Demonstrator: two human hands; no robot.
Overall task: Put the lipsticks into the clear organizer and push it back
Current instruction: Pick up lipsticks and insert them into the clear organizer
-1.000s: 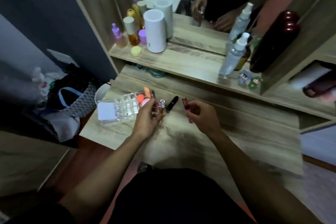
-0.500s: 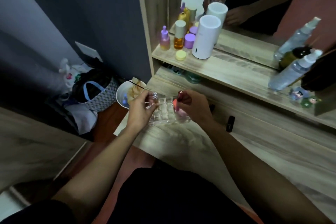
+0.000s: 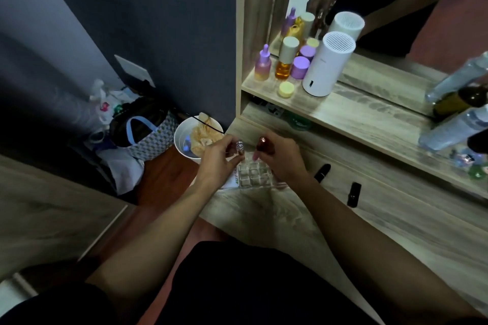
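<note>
The clear organizer (image 3: 254, 175) sits near the left end of the wooden vanity top, partly covered by both hands. My left hand (image 3: 217, 159) pinches a clear-capped lipstick (image 3: 239, 147) upright over the organizer's left side. A dark red lipstick (image 3: 262, 143) is gripped upright in my right hand (image 3: 280, 159), over the organizer's far side. Two black lipsticks lie on the wood to the right: one (image 3: 322, 171) close to my right wrist, the other (image 3: 354, 194) further right.
A shelf above holds a white cylinder (image 3: 326, 64), small purple and amber bottles (image 3: 284, 63) and spray bottles (image 3: 454, 126) in front of a mirror. Off the vanity's left edge, on the floor, stand a white bin (image 3: 188, 140) and a patterned bag (image 3: 148, 137).
The view has swung left. Both hands carried their lipsticks from the middle of the vanity top to over the organizer. The two black lipsticks now lie to the right of my hands.
</note>
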